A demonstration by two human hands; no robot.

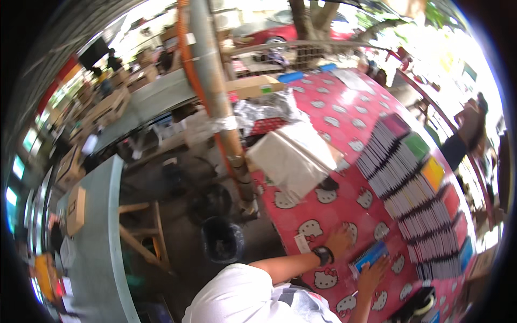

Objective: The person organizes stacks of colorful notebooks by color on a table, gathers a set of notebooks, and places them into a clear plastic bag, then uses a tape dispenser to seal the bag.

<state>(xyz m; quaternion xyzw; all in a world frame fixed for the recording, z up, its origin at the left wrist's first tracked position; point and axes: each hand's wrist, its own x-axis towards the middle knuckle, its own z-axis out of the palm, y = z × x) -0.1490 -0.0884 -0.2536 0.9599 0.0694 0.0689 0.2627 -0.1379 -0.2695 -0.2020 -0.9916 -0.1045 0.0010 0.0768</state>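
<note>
A small spiral-bound notebook (pixel 370 254) with a blue cover lies on the pink, cat-patterned tabletop (pixel 291 215) in front of me. My right hand (pixel 375 271) rests on its near right part, fingers stretched out over the cover. My left hand (pixel 337 242), with a dark watch on the wrist, reaches over the table just left of the notebook. Its fingers look extended and slightly blurred, with nothing visible in them. A small white piece (pixel 354 294) shows beside my right wrist; its kind is unclear. Left of my left hand lies a white paper tag (pixel 302 244).
Several rows of notebooks (pixel 425 215), with differently coloured covers, line the table's right side. A black tape dispenser (pixel 417 306) sits at lower right. Cream plastic sheeting (pixel 293 159) lies farther back, near a metal post (pixel 215 81). Black bins (pixel 222 239) stand on the floor at left.
</note>
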